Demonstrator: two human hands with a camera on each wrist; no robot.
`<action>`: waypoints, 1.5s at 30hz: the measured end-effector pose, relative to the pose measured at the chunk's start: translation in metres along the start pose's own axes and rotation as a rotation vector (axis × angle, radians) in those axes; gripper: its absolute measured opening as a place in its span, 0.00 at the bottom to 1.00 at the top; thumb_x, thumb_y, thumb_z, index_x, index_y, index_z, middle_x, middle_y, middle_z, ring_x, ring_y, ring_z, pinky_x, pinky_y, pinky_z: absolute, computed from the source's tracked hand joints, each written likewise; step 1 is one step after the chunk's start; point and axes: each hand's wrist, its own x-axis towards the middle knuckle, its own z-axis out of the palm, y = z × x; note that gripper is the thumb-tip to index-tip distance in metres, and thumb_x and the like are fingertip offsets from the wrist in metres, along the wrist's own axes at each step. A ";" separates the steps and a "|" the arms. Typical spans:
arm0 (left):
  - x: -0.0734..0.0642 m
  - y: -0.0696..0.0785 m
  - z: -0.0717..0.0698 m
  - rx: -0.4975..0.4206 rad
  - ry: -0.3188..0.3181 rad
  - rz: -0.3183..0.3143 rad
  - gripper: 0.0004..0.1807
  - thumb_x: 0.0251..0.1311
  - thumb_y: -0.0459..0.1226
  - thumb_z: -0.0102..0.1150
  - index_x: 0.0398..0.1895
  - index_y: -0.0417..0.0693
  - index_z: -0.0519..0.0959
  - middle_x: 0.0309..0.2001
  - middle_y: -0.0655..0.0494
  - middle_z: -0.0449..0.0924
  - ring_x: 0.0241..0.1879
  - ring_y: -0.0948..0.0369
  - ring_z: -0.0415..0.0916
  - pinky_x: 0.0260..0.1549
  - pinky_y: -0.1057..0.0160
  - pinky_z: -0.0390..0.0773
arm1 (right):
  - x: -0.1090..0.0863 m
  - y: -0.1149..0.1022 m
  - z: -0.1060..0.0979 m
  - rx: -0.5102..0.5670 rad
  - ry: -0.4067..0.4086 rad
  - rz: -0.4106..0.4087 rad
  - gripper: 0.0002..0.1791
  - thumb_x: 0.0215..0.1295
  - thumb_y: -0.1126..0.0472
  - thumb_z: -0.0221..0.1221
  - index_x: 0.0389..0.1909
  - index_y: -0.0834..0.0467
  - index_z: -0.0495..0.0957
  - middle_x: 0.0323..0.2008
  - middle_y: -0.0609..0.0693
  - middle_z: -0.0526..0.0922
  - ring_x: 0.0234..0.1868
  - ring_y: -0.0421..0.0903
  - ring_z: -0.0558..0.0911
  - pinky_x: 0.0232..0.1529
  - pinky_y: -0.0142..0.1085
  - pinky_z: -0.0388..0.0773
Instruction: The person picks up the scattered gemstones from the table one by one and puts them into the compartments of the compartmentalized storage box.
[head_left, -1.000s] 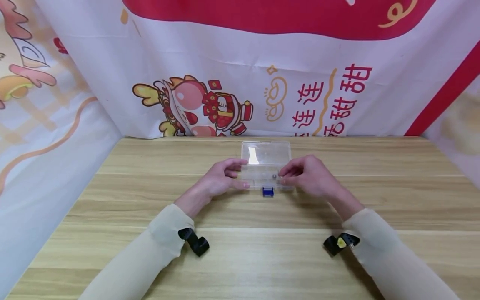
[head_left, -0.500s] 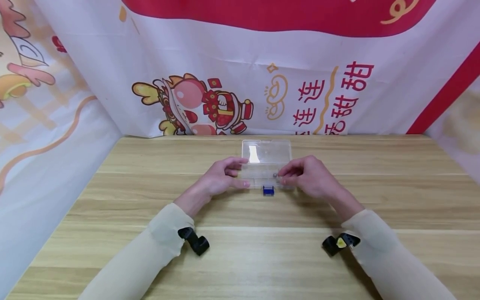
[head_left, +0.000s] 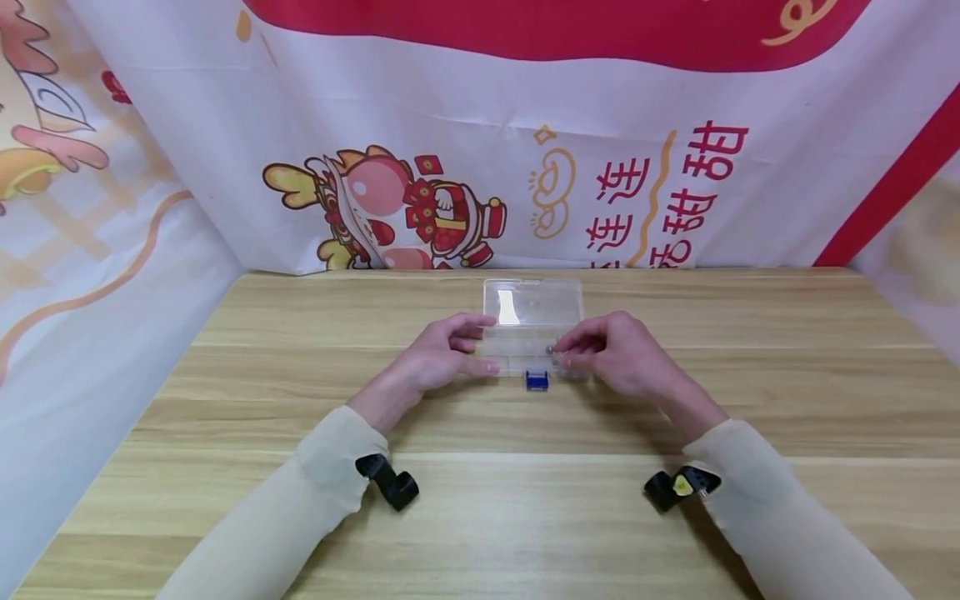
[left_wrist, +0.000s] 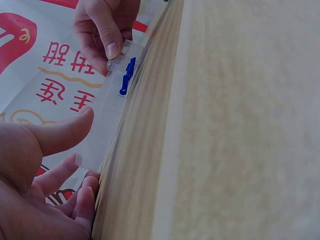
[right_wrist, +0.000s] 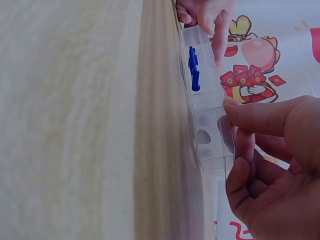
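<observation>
A clear plastic compartment box (head_left: 517, 343) lies near the table's far edge with its lid (head_left: 540, 302) raised, a blue latch (head_left: 537, 381) along its front. My left hand (head_left: 442, 354) spans the box's left end, thumb at the front edge and forefinger at the back. At the right end, my right hand (head_left: 618, 354) has its thumb and forefinger brought together over the compartments. They pinch a small grey ball (head_left: 550, 350), seen as a round bead (left_wrist: 110, 64) between the fingertips in the left wrist view. The right wrist view shows a grey blob (right_wrist: 203, 136) through the box wall.
The wood-grain table (head_left: 517, 517) extends toward me from the box. Behind it hangs a white printed cloth (head_left: 465, 117) with red lettering and a cartoon figure, close to the lid. Black wrist cameras (head_left: 397, 492) sit at both cuffs.
The right fingertips have edged slightly left, closer to the grey ball. The left hand, box and latch stay as they were; the whole head view has shifted up slightly.
</observation>
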 end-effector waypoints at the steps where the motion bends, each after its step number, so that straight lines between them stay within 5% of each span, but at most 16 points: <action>1: 0.000 0.000 0.000 0.000 0.000 -0.001 0.35 0.60 0.37 0.77 0.70 0.67 0.77 0.69 0.56 0.73 0.62 0.52 0.67 0.66 0.53 0.70 | 0.000 0.000 0.000 -0.002 0.000 0.001 0.09 0.70 0.62 0.69 0.48 0.53 0.90 0.42 0.53 0.87 0.41 0.49 0.77 0.38 0.35 0.75; 32: 0.000 0.000 -0.003 0.003 0.005 -0.002 0.37 0.60 0.36 0.77 0.72 0.67 0.76 0.69 0.56 0.74 0.64 0.52 0.68 0.68 0.52 0.70 | 0.004 0.002 -0.001 -0.052 -0.019 -0.025 0.10 0.71 0.59 0.69 0.51 0.50 0.90 0.45 0.51 0.87 0.43 0.51 0.77 0.43 0.39 0.76; 45: 0.001 0.000 0.000 0.010 -0.004 0.008 0.36 0.60 0.37 0.77 0.71 0.66 0.76 0.69 0.56 0.74 0.63 0.52 0.68 0.67 0.52 0.70 | -0.006 0.007 -0.029 -0.029 -0.035 -0.108 0.13 0.69 0.55 0.71 0.52 0.52 0.90 0.46 0.50 0.90 0.43 0.50 0.80 0.41 0.36 0.79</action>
